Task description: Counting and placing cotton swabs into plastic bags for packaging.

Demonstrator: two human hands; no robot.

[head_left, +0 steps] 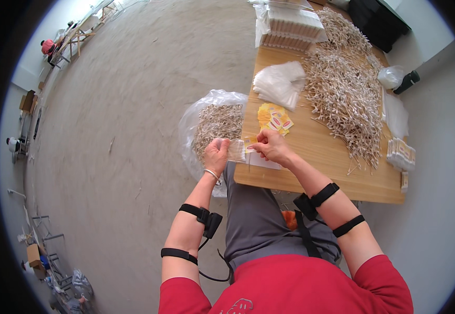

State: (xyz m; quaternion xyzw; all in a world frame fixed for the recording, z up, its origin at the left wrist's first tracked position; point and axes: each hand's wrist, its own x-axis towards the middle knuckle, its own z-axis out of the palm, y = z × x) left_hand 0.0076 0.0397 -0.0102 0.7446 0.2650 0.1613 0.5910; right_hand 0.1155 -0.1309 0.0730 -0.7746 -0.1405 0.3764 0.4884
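My left hand (216, 156) is closed around one end of a small clear bag of cotton swabs (236, 150), whose sticks lie side by side. At the bag's other end, my right hand (273, 146) pinches a small yellow-and-white card (249, 143). The card is at the bag's edge; whether part of it is inside I cannot tell. Just beyond my right hand lies a loose pile of similar yellow cards (274, 116) on the wooden table (300, 152). Under the hands, a white sheet (265, 161) rests at the table's near left corner.
A big heap of loose cotton swabs (342, 89) covers the table's right side. Flat clear bags (279, 83) lie left of it, with stacked packs (291, 29) behind. Filled packs (401, 154) sit at the right edge. Left of the table stands a plastic sack (188, 123) of swabs.
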